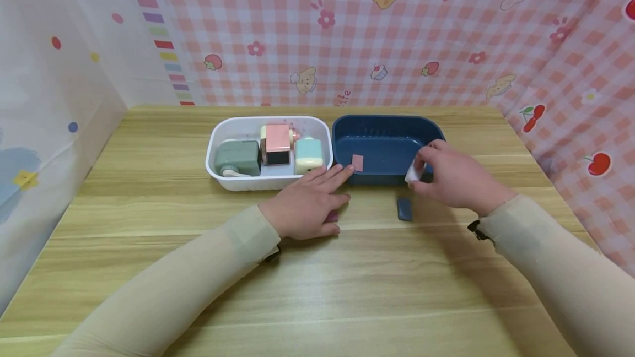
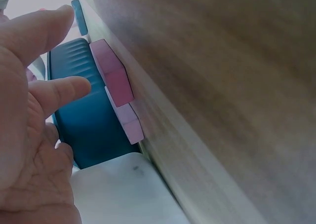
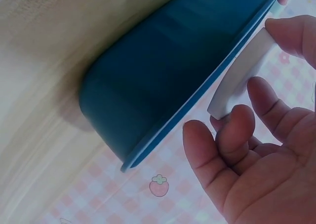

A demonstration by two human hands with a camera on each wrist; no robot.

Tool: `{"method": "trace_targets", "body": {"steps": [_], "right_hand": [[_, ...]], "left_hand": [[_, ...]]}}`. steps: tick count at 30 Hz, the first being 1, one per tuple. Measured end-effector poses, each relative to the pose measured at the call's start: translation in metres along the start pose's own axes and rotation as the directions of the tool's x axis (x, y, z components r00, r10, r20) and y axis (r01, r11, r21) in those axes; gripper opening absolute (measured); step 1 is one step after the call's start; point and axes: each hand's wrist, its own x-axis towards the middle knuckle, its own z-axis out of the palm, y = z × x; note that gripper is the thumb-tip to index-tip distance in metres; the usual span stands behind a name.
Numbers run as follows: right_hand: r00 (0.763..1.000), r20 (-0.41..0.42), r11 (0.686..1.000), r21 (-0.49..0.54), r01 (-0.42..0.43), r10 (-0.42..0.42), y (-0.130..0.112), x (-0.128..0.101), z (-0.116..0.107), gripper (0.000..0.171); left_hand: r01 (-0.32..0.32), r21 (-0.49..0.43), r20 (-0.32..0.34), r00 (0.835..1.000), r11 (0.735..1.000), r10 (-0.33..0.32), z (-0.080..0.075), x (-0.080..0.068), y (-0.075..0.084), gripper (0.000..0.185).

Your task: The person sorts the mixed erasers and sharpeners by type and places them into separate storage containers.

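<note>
My right hand (image 1: 448,176) pinches a small white eraser-like block (image 1: 414,172) at the front rim of the dark blue bin (image 1: 387,125). In the right wrist view, thumb and fingertips hold that white block (image 3: 239,76) just outside the rim. My left hand (image 1: 306,205) lies with fingers extended near the corner where the two bins meet. Under it a purple block (image 1: 332,216) partly shows on the table. The left wrist view shows a pink block (image 2: 112,73) and a paler pink block (image 2: 128,121) beside the blue bin. Inside that bin lies a flat pink block (image 1: 358,163).
A white bin (image 1: 213,167) at left holds a green, a pink and a light-blue-and-cream item, resembling crank pencil sharpeners. One small dark blue block (image 1: 404,209) lies on the wooden table (image 1: 317,291) before the blue bin. Patterned cloth (image 1: 307,21) hangs behind.
</note>
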Motion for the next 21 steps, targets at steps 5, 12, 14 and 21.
{"method": "trace_targets", "body": {"steps": [5, 12, 14, 21], "right_hand": [[1.000, -0.007, 1.000, -0.012, 0.022, -0.022, -0.004, 0.005, -0.003, 0.031], [1.000, 0.004, 1.000, -0.015, 0.023, -0.023, -0.012, 0.016, -0.009, 0.029], [1.000, 0.009, 0.999, -0.032, 0.026, -0.025, -0.014, 0.020, -0.010, 0.030], [0.998, 0.031, 0.992, -0.110, 0.062, -0.059, -0.023, 0.038, -0.012, 0.032]], "left_hand": [[0.003, 0.000, 0.005, 1.000, 1.000, -0.003, 0.000, 0.000, 0.000, 0.057], [0.019, -0.008, 0.029, 0.999, 1.000, -0.018, 0.001, 0.000, 0.000, 0.066], [0.016, -0.013, 0.026, 1.000, 1.000, -0.015, 0.001, 0.000, 0.000, 0.068], [0.000, -0.029, -0.004, 1.000, 1.000, 0.000, 0.003, 0.001, -0.002, 0.076]]}}
